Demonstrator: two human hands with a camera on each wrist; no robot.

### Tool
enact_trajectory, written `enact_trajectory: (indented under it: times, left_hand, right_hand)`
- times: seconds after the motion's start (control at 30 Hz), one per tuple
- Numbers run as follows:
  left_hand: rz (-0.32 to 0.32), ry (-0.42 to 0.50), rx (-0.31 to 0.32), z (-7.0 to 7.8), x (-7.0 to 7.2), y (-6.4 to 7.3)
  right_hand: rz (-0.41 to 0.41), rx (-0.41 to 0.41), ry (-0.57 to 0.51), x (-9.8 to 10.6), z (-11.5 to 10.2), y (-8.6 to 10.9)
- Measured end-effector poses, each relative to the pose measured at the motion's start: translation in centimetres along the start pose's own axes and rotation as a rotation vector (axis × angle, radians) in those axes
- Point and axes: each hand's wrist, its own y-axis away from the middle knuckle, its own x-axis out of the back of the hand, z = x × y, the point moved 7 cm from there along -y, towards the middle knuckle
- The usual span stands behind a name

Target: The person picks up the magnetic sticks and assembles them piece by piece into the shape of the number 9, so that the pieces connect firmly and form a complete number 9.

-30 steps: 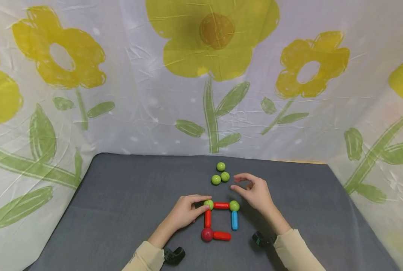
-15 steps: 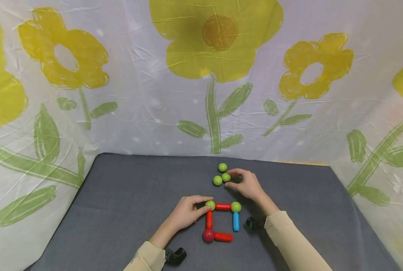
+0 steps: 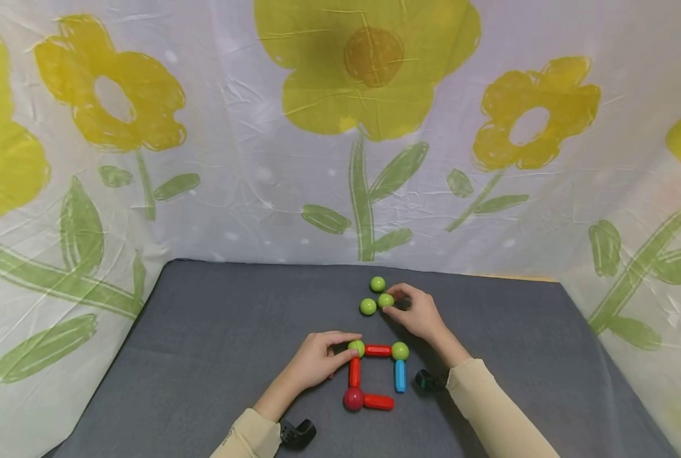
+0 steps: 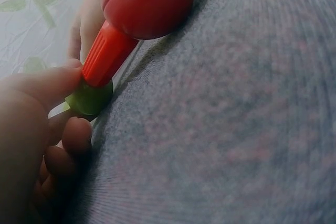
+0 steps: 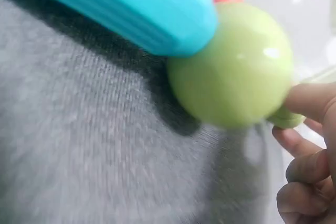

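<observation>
My left hand (image 3: 316,361) pinches the green ball (image 3: 357,348) at the far left corner of a frame of rods and balls on the table. A red rod (image 3: 378,350) runs from it to another green ball (image 3: 400,351), where a blue rod (image 3: 400,376) points toward me. A second red rod (image 3: 355,372) leads to the red ball (image 3: 354,399), with a third red rod (image 3: 379,402) beside it. The blue rod's near end and this rod's right end stand apart. Farther back, my right hand (image 3: 419,313) pinches a loose green ball (image 3: 385,301) between thumb and fingers.
Two more green balls, one behind (image 3: 377,284) and one to the left (image 3: 367,306), lie close to the right fingertips. The dark grey tabletop (image 3: 231,318) ends at a flower-printed curtain (image 3: 248,191). A black band (image 3: 297,434) sits at my left wrist.
My right hand has moved left to the loose green balls and taken hold of one, shifting it slightly right from the others. My left hand keeps its hold.
</observation>
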Motion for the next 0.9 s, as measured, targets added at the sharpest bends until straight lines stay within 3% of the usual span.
enact_trajectory:
  times: [0.2, 0.37, 0.53, 0.67, 0.9]
  left_hand:
    - [0.003, 0.004, -0.005, 0.2, -0.1, 0.0]
    - [0.004, 0.004, -0.018, 0.4, 0.1, 0.0]
    - [0.006, -0.008, -0.013, 0.2, 0.3, 0.1]
    - [0.005, -0.016, -0.003, 0.1, 0.3, 0.2]
    - [0.002, -0.023, -0.003, 0.2, 0.0, 0.1]
  right_hand:
    - [0.032, -0.024, -0.161, 2.3, -0.3, 2.7]
    - [-0.003, -0.013, -0.333, 3.5, -1.0, 6.8]
    - [-0.064, 0.003, -0.445, 2.7, -0.6, 11.3]
    - [-0.171, 0.001, -0.487, 1.2, 0.2, 14.3]
    - [-0.294, 0.015, -0.523, 0.1, 0.9, 16.6]
